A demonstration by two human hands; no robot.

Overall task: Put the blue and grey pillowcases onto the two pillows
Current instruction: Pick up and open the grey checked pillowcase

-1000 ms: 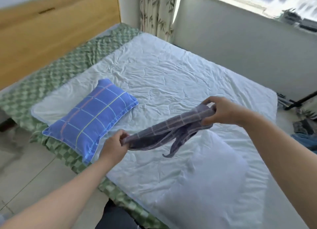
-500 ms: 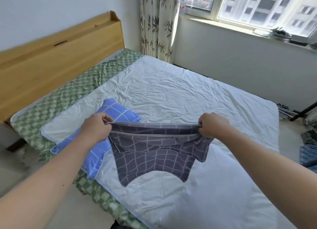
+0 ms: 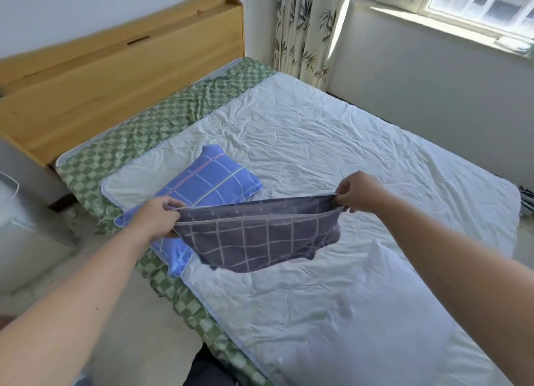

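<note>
I hold the grey checked pillowcase [image 3: 257, 241] stretched in the air above the bed. My left hand [image 3: 157, 218] pinches its left top corner and my right hand [image 3: 357, 192] pinches its right top corner, so the upper hem runs taut between them and the mouth gapes a little. A pillow in the blue checked pillowcase [image 3: 208, 180] lies on the bed's left side, partly hidden behind the grey cloth. The bare white pillow [image 3: 384, 307] lies on the bed below my right forearm.
A white sheet [image 3: 332, 142] covers the bed over a green checked sheet [image 3: 138, 131]. The wooden headboard [image 3: 121, 73] stands at the left, a curtain [image 3: 306, 30] and window at the back. A white appliance [image 3: 17, 229] stands on the floor at the left.
The bunched grey pillowcase has been shaken out and spread wide between my hands. The camera view has shifted and my hands now hold it a little lower over the bed.
</note>
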